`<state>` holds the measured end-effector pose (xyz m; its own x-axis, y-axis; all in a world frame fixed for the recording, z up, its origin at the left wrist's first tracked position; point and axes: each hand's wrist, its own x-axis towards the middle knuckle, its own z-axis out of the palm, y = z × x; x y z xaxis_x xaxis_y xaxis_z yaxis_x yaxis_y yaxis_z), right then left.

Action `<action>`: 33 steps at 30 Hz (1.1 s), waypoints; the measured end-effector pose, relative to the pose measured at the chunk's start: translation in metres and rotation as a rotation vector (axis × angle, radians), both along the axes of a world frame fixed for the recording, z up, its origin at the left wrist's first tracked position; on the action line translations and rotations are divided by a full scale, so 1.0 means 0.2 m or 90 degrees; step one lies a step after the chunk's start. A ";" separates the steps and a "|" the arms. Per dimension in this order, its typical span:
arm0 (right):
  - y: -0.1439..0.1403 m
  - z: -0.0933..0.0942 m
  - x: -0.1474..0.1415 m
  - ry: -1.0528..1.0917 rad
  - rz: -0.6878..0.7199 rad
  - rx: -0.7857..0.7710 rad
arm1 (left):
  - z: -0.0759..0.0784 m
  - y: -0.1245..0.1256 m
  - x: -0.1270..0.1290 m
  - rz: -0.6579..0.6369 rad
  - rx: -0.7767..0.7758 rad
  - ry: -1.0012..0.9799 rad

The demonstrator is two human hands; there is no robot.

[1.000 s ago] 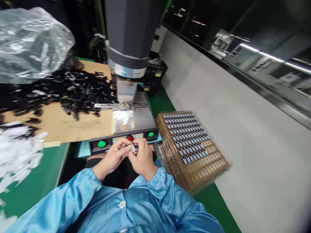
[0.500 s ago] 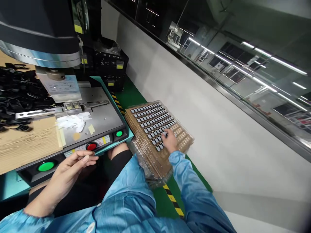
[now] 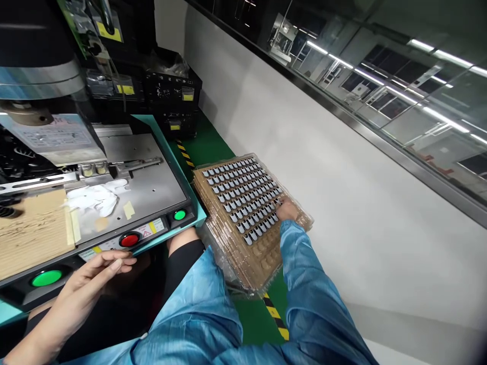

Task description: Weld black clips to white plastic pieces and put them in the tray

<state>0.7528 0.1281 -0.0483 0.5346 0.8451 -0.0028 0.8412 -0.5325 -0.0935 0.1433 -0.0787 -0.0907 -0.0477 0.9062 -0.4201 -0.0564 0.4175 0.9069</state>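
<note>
Because the stack of brown, clear-wrapped blister trays (image 3: 266,253) sits at about four o'clock from the grey metal bed of the teal-framed press machine (image 3: 152,177), just beside its corner, the seated person can reach it with one arm while staying at the controls.

Item: small grey-and-black moulded parts (image 3: 243,197), set in tidy rows, one per pocket, filling the far and middle rows of the top tray; the nearest rows, at six o'clock on the tray, appear unfilled.

Item: right hand (image 3: 288,210), blue smock sleeve to the wrist, resting on the tray's three o'clock edge at the boundary of the filled rows. Fingers curl down onto the pockets; whether they pinch a part or merely touch cannot be told, since the back of the hand hides the fingertips.

Item: left hand (image 3: 91,276), fingers loosely extended and together, lying against the front lip of the control panel, between the large round green button (image 3: 46,278) at nine o'clock and the red round button (image 3: 129,240) at one o'clock. It grips nothing that shows.

Item: second, smaller green button (image 3: 179,215), at the panel's right end, so that the two green ones lie well apart.

Item: white crumpled film scraps (image 3: 95,197) on the bed, below the grey press head (image 3: 38,76).

Item: brown corrugated cardboard sheet (image 3: 30,228), at nine o'clock of the bed.
</note>
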 end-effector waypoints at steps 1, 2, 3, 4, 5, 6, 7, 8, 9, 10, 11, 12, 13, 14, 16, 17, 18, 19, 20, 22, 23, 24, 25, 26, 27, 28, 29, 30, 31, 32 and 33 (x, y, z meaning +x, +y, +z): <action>0.01 -0.01 0.00 0.001 0.004 -0.004 | -0.01 0.00 0.00 -0.001 -0.005 0.007; 0.02 -0.02 0.01 0.002 0.009 -0.007 | -0.01 0.00 0.00 -0.002 -0.009 0.014; 0.02 -0.03 0.01 0.003 0.014 -0.010 | -0.01 0.00 0.01 -0.002 -0.014 0.022; 0.02 -0.04 0.01 0.004 0.020 -0.012 | -0.01 0.00 0.01 -0.003 -0.019 0.030; 0.02 -0.04 0.02 0.005 0.028 -0.012 | -0.01 0.00 0.01 -0.007 -0.023 0.038; 0.02 -0.05 0.02 0.005 0.036 -0.011 | -0.01 0.00 0.01 -0.013 -0.028 0.044; 0.02 -0.05 0.03 0.004 0.040 -0.004 | -0.01 0.00 0.01 -0.018 -0.032 0.049; 0.02 -0.06 0.04 0.001 0.040 0.007 | -0.01 0.00 0.01 -0.021 -0.038 0.052; 0.01 -0.06 0.05 -0.005 0.035 0.022 | -0.01 0.00 0.01 -0.022 -0.045 0.054; 0.01 -0.07 0.07 -0.012 0.028 0.038 | -0.02 0.00 0.00 -0.023 -0.052 0.055; 0.01 -0.07 0.09 -0.019 0.020 0.052 | -0.02 0.00 0.00 -0.023 -0.056 0.057; 0.02 -0.07 0.10 -0.025 0.013 0.062 | -0.03 0.00 0.00 -0.023 -0.058 0.060; 0.02 -0.07 0.12 -0.028 0.009 0.068 | -0.03 0.00 -0.01 -0.024 -0.059 0.063; 0.03 -0.08 0.13 -0.031 0.011 0.073 | -0.04 0.00 -0.01 -0.026 -0.059 0.066; 0.04 -0.08 0.16 -0.047 0.027 0.080 | -0.05 0.00 -0.02 -0.029 -0.059 0.069; 0.06 -0.08 0.16 -0.059 0.040 0.079 | -0.06 0.00 -0.02 -0.030 -0.060 0.070; 0.07 -0.08 0.16 -0.073 0.057 0.073 | -0.06 0.00 -0.03 -0.031 -0.062 0.070; 0.08 -0.09 0.16 -0.085 0.075 0.063 | -0.07 0.00 -0.03 -0.031 -0.063 0.071; 0.09 -0.09 0.16 -0.093 0.090 0.052 | -0.07 0.00 -0.03 -0.031 -0.065 0.071; 0.10 -0.10 0.15 -0.099 0.107 0.034 | -0.07 0.00 -0.03 -0.034 -0.067 0.071; 0.10 -0.10 0.15 -0.099 0.110 0.030 | -0.07 0.00 -0.02 -0.037 -0.066 0.069; 0.10 -0.10 0.14 -0.099 0.111 0.028 | -0.07 0.00 -0.02 -0.039 -0.063 0.068; 0.10 -0.10 0.13 -0.098 0.109 0.028 | -0.06 0.01 -0.01 -0.042 -0.058 0.068; 0.09 -0.09 0.12 -0.097 0.107 0.030 | -0.05 0.02 -0.01 -0.044 -0.050 0.071; 0.09 -0.08 0.10 -0.095 0.104 0.037 | -0.04 0.02 0.01 -0.046 -0.039 0.076; 0.08 -0.06 0.08 -0.091 0.103 0.051 | -0.01 0.03 0.02 -0.047 -0.024 0.083; 0.08 -0.04 0.06 -0.085 0.104 0.071 | 0.01 0.04 0.04 -0.047 -0.002 0.093; 0.08 -0.01 0.03 -0.076 0.109 0.094 | 0.05 0.04 0.06 -0.050 0.026 0.103; 0.09 0.01 -0.01 -0.064 0.125 0.126 | 0.08 0.05 0.08 -0.055 0.062 0.115; 0.11 0.04 -0.05 -0.051 0.144 0.152 | 0.12 0.06 0.10 -0.063 0.104 0.128; 0.15 0.06 -0.10 -0.034 0.169 0.173 | 0.16 0.07 0.11 -0.082 0.146 0.141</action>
